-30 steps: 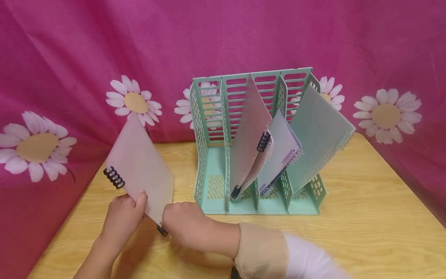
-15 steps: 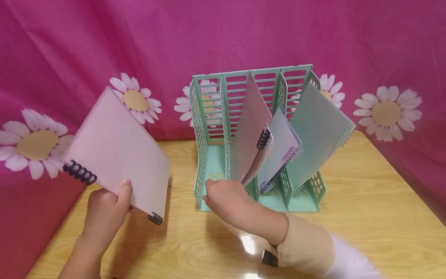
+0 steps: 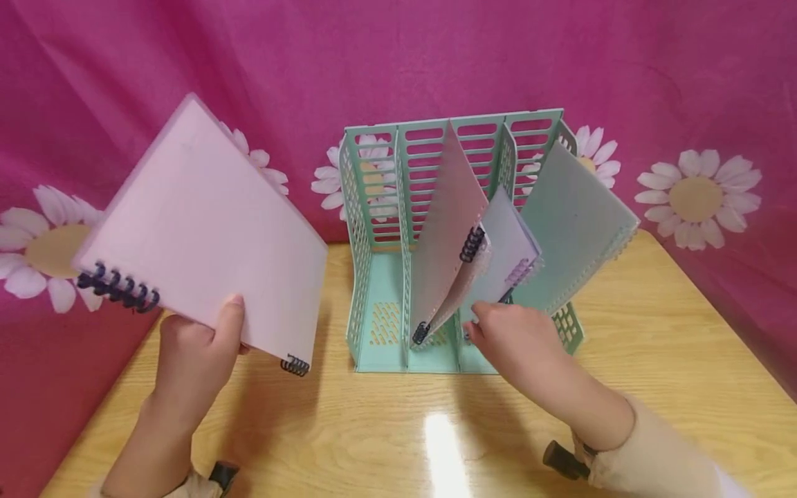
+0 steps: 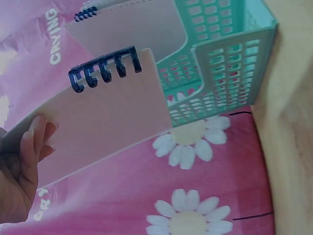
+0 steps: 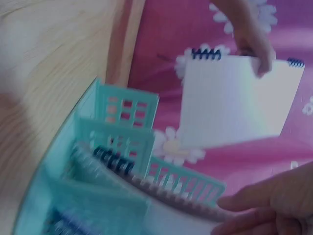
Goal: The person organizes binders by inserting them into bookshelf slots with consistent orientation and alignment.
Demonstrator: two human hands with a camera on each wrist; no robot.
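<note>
My left hand grips a pale pink spiral notebook by its bound edge, thumb on the near cover. The notebook hangs tilted above the table, left of a mint-green file rack. My right hand is at the rack's front, near a purple spiral notebook and a standing pink spiral notebook. In the right wrist view, its thumb and fingers are parted near the pink notebook's edge; whether they touch it is unclear. A pale green notebook leans in the rightmost compartment.
The rack stands on a wooden table, with a pink flowered cloth behind it. No notebook stands in its leftmost compartment. Dark wrist cameras hang below both wrists.
My right hand has left the held notebook and moved right to the rack's front. My left hand has lifted that notebook and turned its cover more toward the head camera.
</note>
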